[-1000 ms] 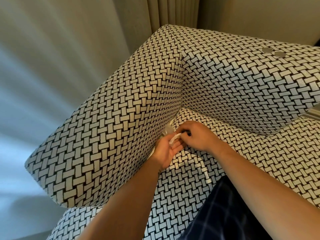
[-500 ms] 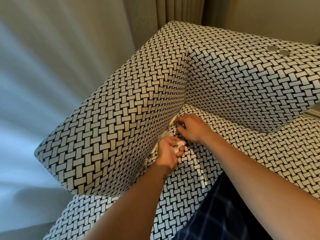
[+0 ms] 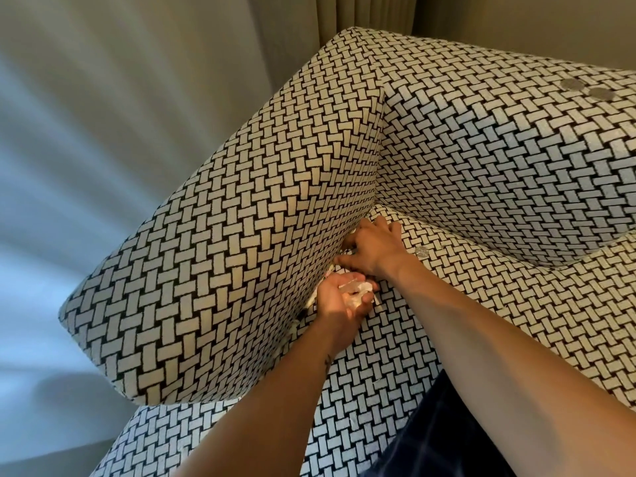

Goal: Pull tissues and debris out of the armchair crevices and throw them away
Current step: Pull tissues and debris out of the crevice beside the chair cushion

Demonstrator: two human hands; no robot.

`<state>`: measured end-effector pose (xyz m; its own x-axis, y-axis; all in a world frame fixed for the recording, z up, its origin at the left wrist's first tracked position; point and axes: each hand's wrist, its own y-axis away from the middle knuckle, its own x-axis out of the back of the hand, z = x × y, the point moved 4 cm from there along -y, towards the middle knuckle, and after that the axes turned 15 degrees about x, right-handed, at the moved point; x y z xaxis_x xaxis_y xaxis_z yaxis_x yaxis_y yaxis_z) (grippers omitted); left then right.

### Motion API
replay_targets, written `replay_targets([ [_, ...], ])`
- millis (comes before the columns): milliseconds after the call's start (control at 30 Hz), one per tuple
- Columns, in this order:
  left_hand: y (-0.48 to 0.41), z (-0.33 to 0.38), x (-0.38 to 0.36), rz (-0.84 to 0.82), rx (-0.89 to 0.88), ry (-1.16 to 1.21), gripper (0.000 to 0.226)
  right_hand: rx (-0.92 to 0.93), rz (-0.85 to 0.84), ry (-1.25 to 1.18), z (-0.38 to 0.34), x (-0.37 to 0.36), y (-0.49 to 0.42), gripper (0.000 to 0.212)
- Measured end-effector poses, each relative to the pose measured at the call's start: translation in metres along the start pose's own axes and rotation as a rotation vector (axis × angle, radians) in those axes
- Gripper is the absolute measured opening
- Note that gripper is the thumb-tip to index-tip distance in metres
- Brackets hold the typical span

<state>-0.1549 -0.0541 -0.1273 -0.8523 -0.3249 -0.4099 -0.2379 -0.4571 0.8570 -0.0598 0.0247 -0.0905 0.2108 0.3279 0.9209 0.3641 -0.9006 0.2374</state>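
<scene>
We see the armchair [image 3: 241, 270] covered in a black-and-white weave; its seat [image 3: 395, 356] meets the arm [image 3: 275, 201] along a crevice [image 3: 303, 315]; white tissue scraps [image 3: 311, 301] poke out of that crevice, with one more lower down; a small clear disc [image 3: 421, 250] lies on the seat near the backrest [image 3: 499, 166]; we count two grey discs [image 3: 572, 84] side by side on the backrest's top.

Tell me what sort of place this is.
Probably a living room or hotel room; it is indoors and domestic. An upholstered armchair in a basket-weave fabric fills the view, pleated curtains hang right behind it, and the left hand holds crumpled tissue at the seat crevice.
</scene>
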Motion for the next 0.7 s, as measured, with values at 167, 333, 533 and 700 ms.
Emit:
replay_targets([
  [167, 0.0, 0.0, -0.002, 0.029, 0.01, -0.022, 0.019, -0.056, 0.031, -0.062, 0.001, 0.003, -0.009, 0.043],
  [333, -0.002, 0.0, -0.003, 0.047, 0.02, -0.06, 0.026, -0.086, 0.11, -0.117, 0.002, 0.0, -0.01, 0.03],
  [533, 0.0, -0.004, -0.003, 0.047, -0.001, -0.092, 0.024, -0.005, 0.097, -0.146, 0.002, 0.008, -0.001, 0.02],
  [700, -0.003, -0.005, -0.002, 0.075, -0.009, -0.104, 0.025, 0.164, 0.053, -0.035, 0.001, 0.01, 0.009, 0.027],
])
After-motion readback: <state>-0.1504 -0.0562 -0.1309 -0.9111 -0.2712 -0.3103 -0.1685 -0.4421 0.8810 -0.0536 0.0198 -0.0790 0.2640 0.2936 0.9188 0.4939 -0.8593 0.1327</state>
